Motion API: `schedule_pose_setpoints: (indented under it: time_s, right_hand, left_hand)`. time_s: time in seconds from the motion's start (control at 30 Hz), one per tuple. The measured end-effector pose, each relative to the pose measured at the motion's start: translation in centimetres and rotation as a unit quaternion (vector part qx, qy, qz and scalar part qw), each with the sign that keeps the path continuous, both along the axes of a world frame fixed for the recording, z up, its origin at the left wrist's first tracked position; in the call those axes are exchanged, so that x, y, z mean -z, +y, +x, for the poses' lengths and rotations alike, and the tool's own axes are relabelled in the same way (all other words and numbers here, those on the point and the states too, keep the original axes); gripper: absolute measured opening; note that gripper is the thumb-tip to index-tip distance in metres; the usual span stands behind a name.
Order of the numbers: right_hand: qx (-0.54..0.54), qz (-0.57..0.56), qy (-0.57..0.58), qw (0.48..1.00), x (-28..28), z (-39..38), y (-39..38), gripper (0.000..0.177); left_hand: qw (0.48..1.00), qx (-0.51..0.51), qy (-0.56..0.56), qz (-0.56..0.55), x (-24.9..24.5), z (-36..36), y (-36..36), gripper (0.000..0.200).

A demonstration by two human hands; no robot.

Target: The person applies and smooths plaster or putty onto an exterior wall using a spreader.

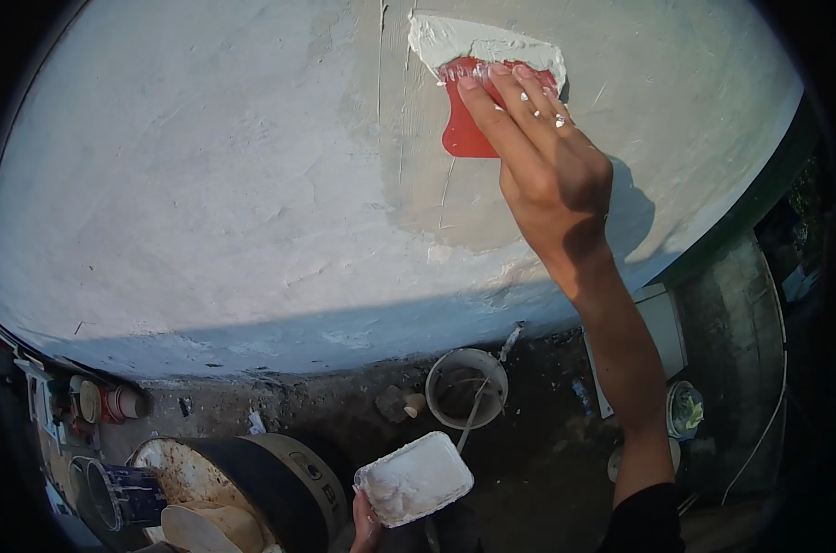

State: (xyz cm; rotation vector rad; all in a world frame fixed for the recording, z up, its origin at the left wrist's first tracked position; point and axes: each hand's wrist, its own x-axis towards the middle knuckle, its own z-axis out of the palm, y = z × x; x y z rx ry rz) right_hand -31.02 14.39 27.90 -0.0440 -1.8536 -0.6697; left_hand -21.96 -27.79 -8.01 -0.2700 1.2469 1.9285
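My right hand is raised against the grey wall and presses a red plastic scraper flat onto it. A thick band of white putty sits along the scraper's top edge, above a smoother, darker patch of fresh filler. Low in the view, my left hand holds a white tray coated with putty; only a few of that hand's fingers show.
On the dirt ground below stand a round bucket with a stick in it, a black drum with a stained lid, small containers at the left and a white board by the wall's right end.
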Motion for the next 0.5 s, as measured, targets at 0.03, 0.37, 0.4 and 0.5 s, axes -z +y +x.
schedule_pose_setpoints:
  time_s: [0.03, 0.37, 0.4, 0.5]
  right_hand:
    - [0.021, -0.009, -0.023, 0.999, 2.1, -0.4, -0.1, 0.029]
    - [-0.008, -0.143, -0.206, 0.968, 27.4, 1.8, -1.1, 0.035]
    - [-0.020, -0.152, -0.208, 0.966, 28.1, 2.4, -1.1, 0.035]
    - [-0.046, -0.178, -0.181, 0.966, 27.2, 4.8, -0.3, 0.034]
  left_hand:
    - [1.000, -0.001, 0.002, -0.004, -0.1, 0.0, -0.2, 0.065]
    - [1.000, 0.010, 0.008, 0.012, 0.9, -1.1, -2.3, 0.066]
    - [1.000, 0.010, 0.007, 0.022, 0.7, -1.2, -2.0, 0.066]
    - [1.000, -0.004, 0.015, 0.015, 1.0, -1.3, -2.2, 0.067]
